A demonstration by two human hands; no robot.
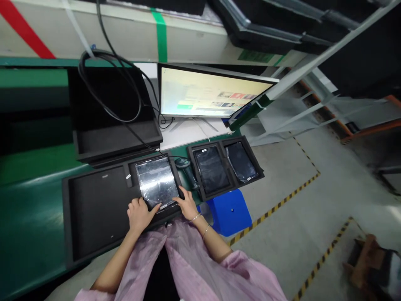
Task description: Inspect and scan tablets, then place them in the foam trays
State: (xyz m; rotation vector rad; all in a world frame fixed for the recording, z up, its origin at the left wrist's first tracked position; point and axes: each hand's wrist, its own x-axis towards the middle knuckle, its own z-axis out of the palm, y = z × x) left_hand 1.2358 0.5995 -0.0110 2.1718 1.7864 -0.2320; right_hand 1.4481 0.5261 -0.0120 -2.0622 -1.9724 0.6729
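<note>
A tablet [156, 179] with a glossy, film-covered screen lies in the right compartment of a black foam tray [67, 217]. My left hand [140, 215] is at its near left corner, thumb on the near edge and fingers bent over the left side. At the near right corner, my right hand [187, 205] grips with its thumb on the edge and fingers along the right side. The fingertips against the foam are partly hidden. Just right of the tablet lies a black handheld barcode scanner [188, 171] with its cable running up to the left.
A second foam tray [223, 154] on the right holds two more film-wrapped tablets. Behind stand a lit monitor [213, 92] and stacked black foam trays [117, 140]. A looped black cable [138, 113] hangs from the shelf. A blue stool [232, 211] stands beside the green bench [31, 225].
</note>
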